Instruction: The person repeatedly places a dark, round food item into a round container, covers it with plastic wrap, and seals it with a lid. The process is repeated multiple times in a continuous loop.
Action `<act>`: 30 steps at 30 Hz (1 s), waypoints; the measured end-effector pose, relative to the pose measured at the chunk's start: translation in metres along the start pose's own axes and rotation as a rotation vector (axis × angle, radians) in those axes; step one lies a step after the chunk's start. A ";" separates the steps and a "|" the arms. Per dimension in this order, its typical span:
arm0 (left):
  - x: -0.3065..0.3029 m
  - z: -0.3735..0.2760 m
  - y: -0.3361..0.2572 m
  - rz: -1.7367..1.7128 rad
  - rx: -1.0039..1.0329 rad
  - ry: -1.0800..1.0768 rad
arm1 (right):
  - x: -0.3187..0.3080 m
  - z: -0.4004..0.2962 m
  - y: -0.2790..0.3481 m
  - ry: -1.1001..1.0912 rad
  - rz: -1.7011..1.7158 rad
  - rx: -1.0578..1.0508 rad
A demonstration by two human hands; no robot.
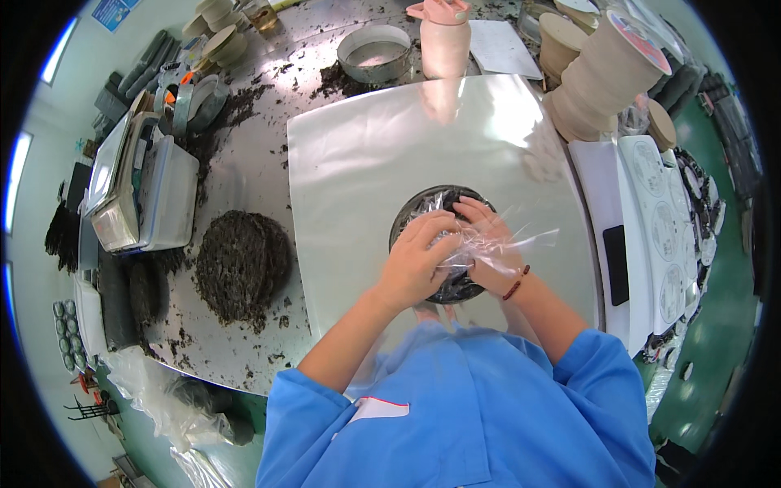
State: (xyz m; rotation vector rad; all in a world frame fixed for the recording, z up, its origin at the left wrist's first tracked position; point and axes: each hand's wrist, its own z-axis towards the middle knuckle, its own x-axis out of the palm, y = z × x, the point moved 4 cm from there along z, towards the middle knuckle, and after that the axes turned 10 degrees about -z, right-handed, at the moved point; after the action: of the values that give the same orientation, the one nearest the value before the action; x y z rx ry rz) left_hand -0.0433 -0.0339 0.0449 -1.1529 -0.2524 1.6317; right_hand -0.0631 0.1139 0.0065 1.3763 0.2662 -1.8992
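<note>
A dark round cake (459,291), which looks like pressed dried seaweed, lies under clear plastic film on a large transparent sheet. The loose film (473,247) is bunched above its middle, and its crinkled tail sticks out to the right. My left hand (421,253) comes over the cake from the left, fingers curled on the bunched film. From the right, my right hand (491,244) reaches over the cake, its fingers at the far side of the gathers. Film covers part of that hand and blurs its grip. A beaded bracelet (517,282) circles the right wrist.
Left of the sheet stands a stack of bare dark cakes (241,268), amid crumbs. Behind it is a plastic box (168,195). A metal ring (374,53) and pink bottle (445,43) stand beyond the sheet. Tall paper rolls (604,79), printed sheets (662,232) and a phone (616,265) flank the right.
</note>
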 end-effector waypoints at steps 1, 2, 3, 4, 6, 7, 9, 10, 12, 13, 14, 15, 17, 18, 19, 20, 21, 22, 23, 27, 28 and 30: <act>0.004 0.000 -0.007 0.058 0.090 0.012 | 0.000 -0.003 -0.002 -0.052 0.079 0.065; 0.012 0.001 -0.004 0.160 0.077 0.026 | 0.001 -0.006 -0.004 -0.104 0.157 0.130; 0.020 0.001 0.000 0.241 0.021 0.063 | -0.001 -0.007 -0.007 -0.156 0.231 0.186; 0.028 0.000 0.004 0.321 -0.037 0.100 | -0.005 -0.011 -0.006 -0.197 0.322 0.168; 0.043 -0.005 0.017 0.516 -0.112 0.169 | -0.014 -0.010 0.001 -0.228 0.155 -0.002; 0.044 -0.008 0.021 0.481 -0.121 0.138 | -0.019 -0.007 0.007 -0.247 0.072 -0.086; 0.039 -0.008 0.021 0.412 -0.128 0.082 | -0.024 -0.003 0.018 -0.208 -0.116 -0.123; 0.033 -0.007 0.020 0.217 -0.247 0.064 | -0.021 -0.002 0.019 -0.144 -0.202 -0.111; 0.016 0.005 0.008 -0.169 -0.484 -0.081 | -0.011 0.006 0.020 -0.083 -0.320 -0.061; 0.017 0.000 0.016 -0.215 -0.419 -0.015 | 0.001 0.012 0.019 0.002 -0.338 -0.027; 0.018 -0.005 0.026 -0.263 -0.356 0.049 | 0.014 0.018 0.017 0.086 -0.354 0.007; 0.019 -0.010 0.036 -0.317 -0.296 0.115 | 0.024 0.022 0.012 0.168 -0.375 0.048; 0.026 -0.011 0.043 -0.187 -0.280 0.173 | 0.028 0.030 0.000 0.254 -0.317 0.109; 0.029 -0.011 0.041 -0.113 -0.285 0.185 | 0.015 0.032 -0.018 0.252 0.049 0.035; 0.033 -0.012 0.041 -0.042 -0.288 0.200 | -0.017 0.039 -0.022 0.292 0.457 0.094; 0.032 -0.008 0.034 0.054 -0.251 0.243 | -0.042 0.034 -0.033 0.161 0.468 0.215; 0.033 -0.008 0.025 0.112 -0.231 0.238 | -0.058 0.028 -0.042 0.038 0.481 0.327; 0.034 -0.005 0.018 0.172 -0.206 0.229 | -0.067 0.024 -0.036 -0.022 0.336 0.225; 0.036 -0.006 0.019 0.186 -0.193 0.200 | -0.074 0.017 -0.028 -0.080 0.191 0.121; 0.038 -0.005 0.017 0.240 -0.117 0.155 | -0.038 -0.021 0.017 0.175 -0.139 -0.357; 0.038 -0.005 0.016 0.254 -0.092 0.158 | -0.038 -0.026 0.011 0.116 -0.157 -0.347; 0.041 -0.002 0.013 0.335 -0.054 0.180 | -0.045 -0.037 -0.007 -0.004 -0.204 -0.324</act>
State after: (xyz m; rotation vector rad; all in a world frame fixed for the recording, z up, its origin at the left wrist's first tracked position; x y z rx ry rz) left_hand -0.0482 -0.0053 0.0125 -1.4322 0.0149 1.8032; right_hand -0.0348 0.1601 0.0295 1.1612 0.7031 -1.9189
